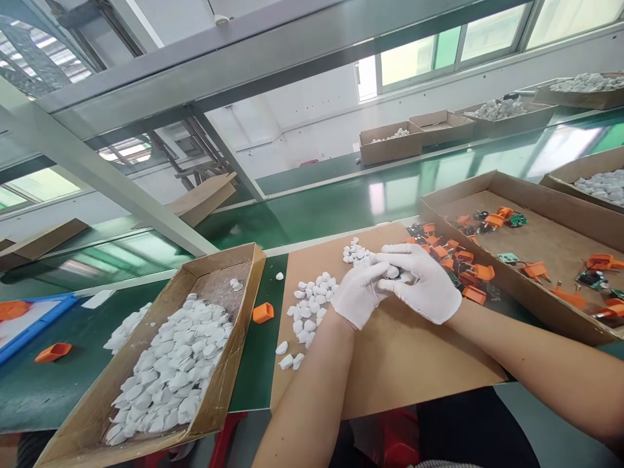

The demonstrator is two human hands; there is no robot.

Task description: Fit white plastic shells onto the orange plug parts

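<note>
My left hand [358, 292] and my right hand [424, 283], both in white gloves, meet above a brown cardboard sheet [404, 364]. Between their closed fingers is a small circuit board [400, 275] with a white putty-like lump [391, 272] against it; the gloves hide much of both. Left of my hands, several loose white lumps [312, 302] lie on the sheet, and a smaller cluster [355, 251] sits just beyond. Orange plug housings with wired circuit boards [451, 260] are heaped right beside my right hand.
A cardboard box [251, 312] of white lumps stands at left, near a single orange housing [263, 313]. At right, a larger cardboard tray [526, 286] holds orange plug parts. A blue-edged tray [39, 325] is far left. More boxes [392, 144] line the back, behind a metal frame [121, 175].
</note>
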